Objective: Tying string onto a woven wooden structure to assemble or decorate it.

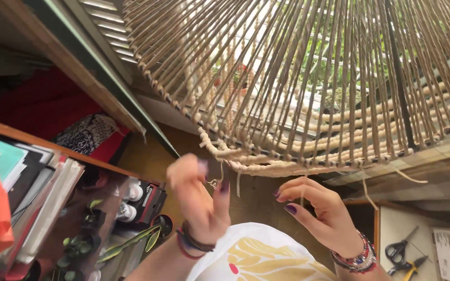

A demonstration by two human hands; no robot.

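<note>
We take the woven cord frame (308, 83) as our landmark: a large round wire form strung with many beige cords, hanging above and filling the upper right of the view. Its lower rim (266, 164) runs just above both hands, wrapped in knotted cord, with a few loose ends dangling below it.

Our left hand (196, 195), blurred, is raised just beneath the rim's left part, fingers curled and pinched on a thin cord end (221, 174) that hangs from the rim. Our right hand (321, 208) sits under the rim's middle, half closed, thumb and forefinger meeting around one hanging strand (303, 192); we cannot tell how firmly it grips. The gap between the two hands is narrow, and open brown wall shows behind them.

Each wrist carries bracelets: dark and red bands on the left, beaded ones on the right.

Below the frame to the right lies a pale board (402, 229) with one pair of black scissors (399, 250), one pair of yellow-handled pliers (410, 268) and one white rectangular label (449, 255) near its edge. Far left of the frame, a wooden shelf (53, 148) holds stacked books and papers, with potted green plants (87, 234) beneath.
</note>
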